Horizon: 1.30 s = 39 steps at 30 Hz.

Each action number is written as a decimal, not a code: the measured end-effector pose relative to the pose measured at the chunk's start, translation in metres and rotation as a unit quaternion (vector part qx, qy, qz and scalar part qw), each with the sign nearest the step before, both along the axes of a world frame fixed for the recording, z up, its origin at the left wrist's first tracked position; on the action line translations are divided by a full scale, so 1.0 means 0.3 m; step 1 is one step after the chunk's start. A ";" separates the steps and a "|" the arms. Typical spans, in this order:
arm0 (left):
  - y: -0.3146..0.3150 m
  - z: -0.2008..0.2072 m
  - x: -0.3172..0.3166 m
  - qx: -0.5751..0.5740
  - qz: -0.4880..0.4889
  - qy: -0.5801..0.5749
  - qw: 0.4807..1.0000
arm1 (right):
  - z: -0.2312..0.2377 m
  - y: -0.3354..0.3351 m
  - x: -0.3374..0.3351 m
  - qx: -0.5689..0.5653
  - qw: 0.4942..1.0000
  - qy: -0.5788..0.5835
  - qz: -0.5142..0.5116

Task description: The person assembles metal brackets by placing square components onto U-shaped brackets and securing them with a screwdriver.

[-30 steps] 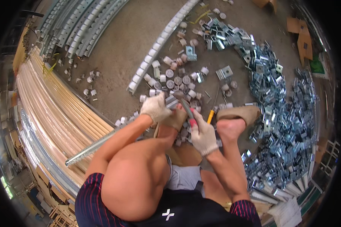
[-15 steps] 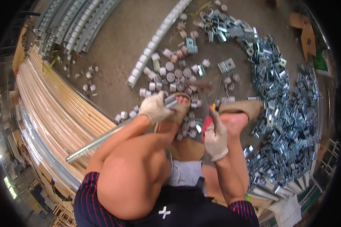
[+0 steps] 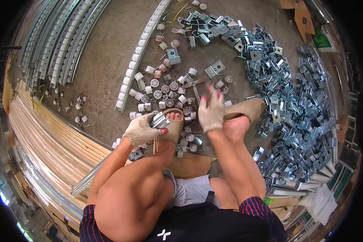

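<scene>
My left hand [image 3: 140, 131], in a white knit glove with red fingertips, is closed on a shiny metal channel piece [image 3: 160, 120] above my left sandal [image 3: 171, 135]. Whether this piece joins the long metal rail [image 3: 86, 181] under my forearm is hidden. In a similar glove, my right hand [image 3: 212, 111] hovers beside my right sandal [image 3: 246, 109], fingers stretched out and slightly blurred. A hammer [image 3: 193, 83] with a rusty head sits against the thumb side of that hand; its handle is partly covered. White rollers [image 3: 165, 88] with metal pins lie scattered between my feet.
Metal brackets [image 3: 282, 92] form a long heap on the right. Ahead lies a roller track [image 3: 133, 64], and more tracks [image 3: 64, 44] are stacked far left. Wrapped long strips [image 3: 52, 125] lie on the left. A flat bracket [image 3: 215, 69] and cardboard [image 3: 189, 166] are on the floor.
My right hand has moved forward; its fingers, earlier curled around the hammer handle, now stretch out. My left hand still grips the channel piece. The view has shifted to the right.
</scene>
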State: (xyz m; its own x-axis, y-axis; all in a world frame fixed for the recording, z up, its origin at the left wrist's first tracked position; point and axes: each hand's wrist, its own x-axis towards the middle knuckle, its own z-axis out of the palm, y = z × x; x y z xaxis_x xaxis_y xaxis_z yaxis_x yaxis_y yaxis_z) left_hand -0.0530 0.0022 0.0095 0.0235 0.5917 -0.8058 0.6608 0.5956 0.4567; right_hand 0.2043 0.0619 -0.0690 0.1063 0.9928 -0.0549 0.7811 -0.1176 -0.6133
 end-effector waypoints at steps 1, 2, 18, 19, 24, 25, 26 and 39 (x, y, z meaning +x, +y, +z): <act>0.019 -0.016 0.007 -0.038 0.013 -0.038 0.998 | 0.017 0.087 0.012 -0.055 0.998 0.007 -0.044; 0.023 -0.023 0.003 -0.030 0.015 -0.061 0.998 | 0.015 0.177 0.015 -0.161 0.968 0.135 -0.135; 0.014 -0.060 -0.005 0.013 -0.057 -0.027 0.998 | -0.254 0.375 -0.026 -0.116 0.802 0.429 -0.399; 0.017 -0.057 -0.001 0.013 -0.060 -0.024 0.998 | -0.251 0.352 -0.005 -0.102 0.835 0.409 -0.353; -0.011 -0.092 -0.001 0.028 -0.081 0.007 0.996 | -0.165 0.129 0.079 0.079 0.982 0.161 -0.060; -0.018 -0.099 -0.003 0.032 -0.088 0.013 0.996 | -0.129 0.080 0.085 0.041 0.970 0.240 -0.022; -0.020 -0.093 0.002 0.040 -0.089 0.016 0.995 | -0.099 0.026 0.098 0.003 0.950 0.313 0.011; -0.042 -0.036 0.039 0.088 -0.105 -0.011 0.991 | 0.029 -0.120 -0.037 -0.260 0.792 0.549 -0.061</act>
